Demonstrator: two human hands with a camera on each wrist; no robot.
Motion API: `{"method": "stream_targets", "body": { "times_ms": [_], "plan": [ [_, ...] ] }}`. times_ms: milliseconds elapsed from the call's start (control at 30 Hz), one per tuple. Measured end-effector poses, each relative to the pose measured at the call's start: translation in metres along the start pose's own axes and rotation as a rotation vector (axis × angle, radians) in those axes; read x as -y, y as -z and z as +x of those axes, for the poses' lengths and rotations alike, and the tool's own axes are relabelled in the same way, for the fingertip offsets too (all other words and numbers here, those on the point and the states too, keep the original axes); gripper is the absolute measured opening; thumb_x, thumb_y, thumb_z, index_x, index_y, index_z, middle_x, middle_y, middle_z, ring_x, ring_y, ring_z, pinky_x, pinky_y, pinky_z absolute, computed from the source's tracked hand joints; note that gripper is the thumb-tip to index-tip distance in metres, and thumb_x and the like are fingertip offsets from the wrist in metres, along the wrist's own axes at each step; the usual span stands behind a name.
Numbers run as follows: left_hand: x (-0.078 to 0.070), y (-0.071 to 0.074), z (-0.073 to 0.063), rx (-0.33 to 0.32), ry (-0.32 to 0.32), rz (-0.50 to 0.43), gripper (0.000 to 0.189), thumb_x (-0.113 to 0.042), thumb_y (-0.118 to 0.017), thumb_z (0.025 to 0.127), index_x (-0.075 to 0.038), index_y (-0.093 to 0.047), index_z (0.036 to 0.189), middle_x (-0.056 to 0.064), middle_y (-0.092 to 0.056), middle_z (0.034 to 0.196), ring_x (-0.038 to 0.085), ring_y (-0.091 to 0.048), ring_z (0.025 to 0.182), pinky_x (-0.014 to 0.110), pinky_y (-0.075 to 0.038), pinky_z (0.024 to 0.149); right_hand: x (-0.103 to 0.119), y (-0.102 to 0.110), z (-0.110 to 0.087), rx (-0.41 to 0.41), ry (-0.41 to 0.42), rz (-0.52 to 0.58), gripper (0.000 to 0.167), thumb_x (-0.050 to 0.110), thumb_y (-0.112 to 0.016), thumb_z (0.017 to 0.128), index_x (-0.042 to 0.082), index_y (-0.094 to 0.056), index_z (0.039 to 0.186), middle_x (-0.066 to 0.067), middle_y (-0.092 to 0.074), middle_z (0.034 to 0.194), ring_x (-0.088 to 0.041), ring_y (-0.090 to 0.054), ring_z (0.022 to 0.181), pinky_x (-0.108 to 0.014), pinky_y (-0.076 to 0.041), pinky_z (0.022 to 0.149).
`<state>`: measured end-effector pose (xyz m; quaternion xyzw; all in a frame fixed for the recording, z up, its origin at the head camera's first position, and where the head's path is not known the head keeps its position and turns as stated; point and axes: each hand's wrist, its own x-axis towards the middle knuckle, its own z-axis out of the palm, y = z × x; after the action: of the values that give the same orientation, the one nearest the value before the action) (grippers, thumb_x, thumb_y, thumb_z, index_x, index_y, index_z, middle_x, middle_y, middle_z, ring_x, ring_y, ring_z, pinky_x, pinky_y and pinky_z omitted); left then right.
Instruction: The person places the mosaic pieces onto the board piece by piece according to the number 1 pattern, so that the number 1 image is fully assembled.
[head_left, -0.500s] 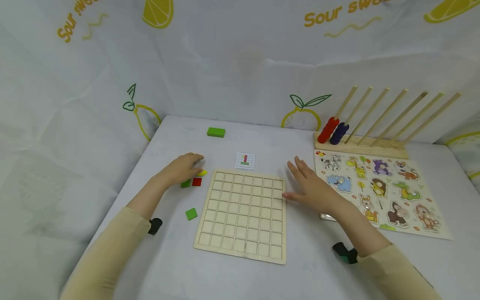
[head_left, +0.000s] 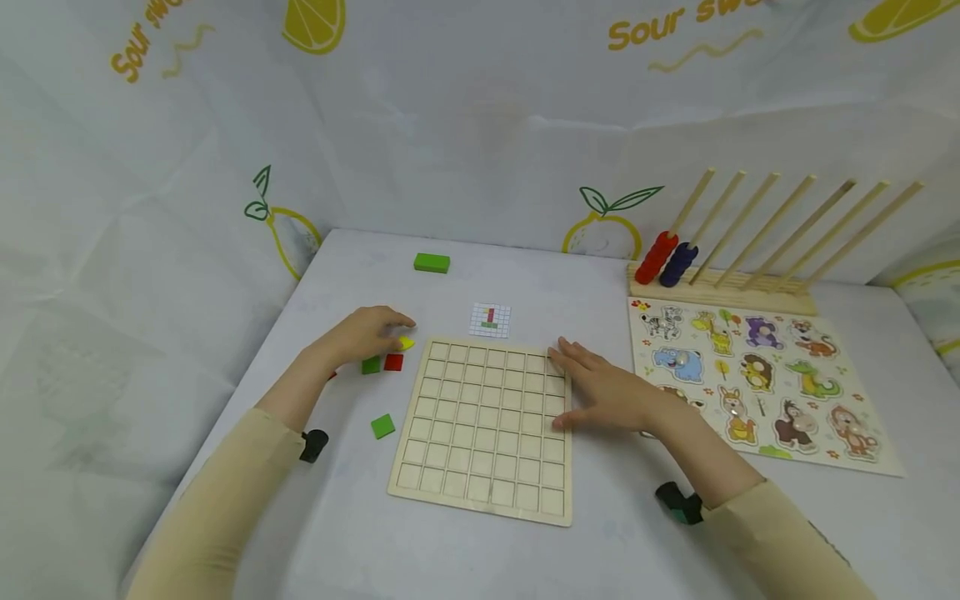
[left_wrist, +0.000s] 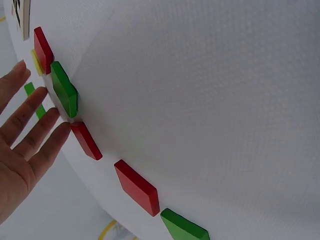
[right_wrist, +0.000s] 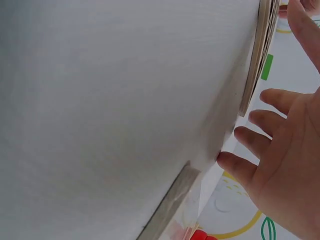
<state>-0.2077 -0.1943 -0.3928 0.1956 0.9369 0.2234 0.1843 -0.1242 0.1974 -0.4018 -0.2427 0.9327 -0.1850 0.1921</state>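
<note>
Green tile [head_left: 371, 365], red tile [head_left: 393, 362] and yellow tile [head_left: 406, 342] form a close group at left, beside the left hand [head_left: 360, 336]. In the head view, the group lies toward the person and toward the right side of that hand. The left hand is the nearer one; the right hand [head_left: 609, 393] is well apart, beyond the grid board [head_left: 482, 439]. Left fingers are extended and parted, with no visible hold on any part; whether the thumb touches the yellow tile cannot be told. The green tile and red tile have square faces, so neither presents a distinct long axis. Left wrist view: further red tiles [left_wrist: 136, 187] and another green piece [left_wrist: 185, 225] extend the scatter in a rough line past the fingertips.

A lone green tile [head_left: 382, 426] lies closer to the person, just left of the grid board. A green block [head_left: 432, 263] lies near the far table edge, long axis side to side. The grid board lies flat at centre, left edge facing the tiles. A pattern card [head_left: 491, 320] lies just past its far edge.

The right hand, fingers spread wide, overlaps the board's right edge and holds nothing; contact cannot be confirmed. An animal puzzle [head_left: 778, 379] and peg rack [head_left: 738, 293] occupy the far right.
</note>
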Motion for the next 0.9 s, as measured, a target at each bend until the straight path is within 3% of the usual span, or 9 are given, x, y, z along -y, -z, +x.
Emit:
{"method": "stream_targets", "body": {
  "times_ms": [233,400,900],
  "plan": [
    [-0.0031,-0.0007,0.0028,-0.002,-0.026,0.000,0.037,-0.011,-0.069,0.090,-0.010,-0.066,0.127,0.014,-0.061,0.136,0.034,-0.053,0.132,0.051,-0.042,0.110,-0.0004,0.0011,-0.0023,0.022,0.001,0.021,0.117,0.063,-0.078,0.070,0.012,-0.022,0.158,-0.013,-0.012,0.167,-0.040,-0.012,0.154,-0.060,-0.018,0.122],
    [-0.0062,-0.0021,0.0055,-0.021,-0.028,0.047,0.034,-0.007,-0.071,0.087,-0.009,-0.070,0.121,0.011,-0.066,0.125,0.029,-0.060,0.116,0.047,-0.048,0.102,-0.0017,0.0010,-0.0014,0.040,0.013,0.020,0.122,0.063,-0.082,0.065,0.013,-0.021,0.158,-0.012,-0.012,0.168,-0.040,-0.012,0.154,-0.060,-0.018,0.122],
    [-0.0093,-0.0073,0.0096,-0.050,-0.002,0.110,0.015,-0.007,-0.072,0.088,-0.007,-0.070,0.102,0.009,-0.066,0.104,0.022,-0.061,0.092,0.038,-0.053,0.087,-0.0050,-0.0008,0.0002,0.051,0.024,0.016,0.124,0.057,-0.086,0.062,0.012,-0.021,0.158,-0.011,-0.011,0.168,-0.039,-0.011,0.155,-0.060,-0.018,0.122]
  ]
}}
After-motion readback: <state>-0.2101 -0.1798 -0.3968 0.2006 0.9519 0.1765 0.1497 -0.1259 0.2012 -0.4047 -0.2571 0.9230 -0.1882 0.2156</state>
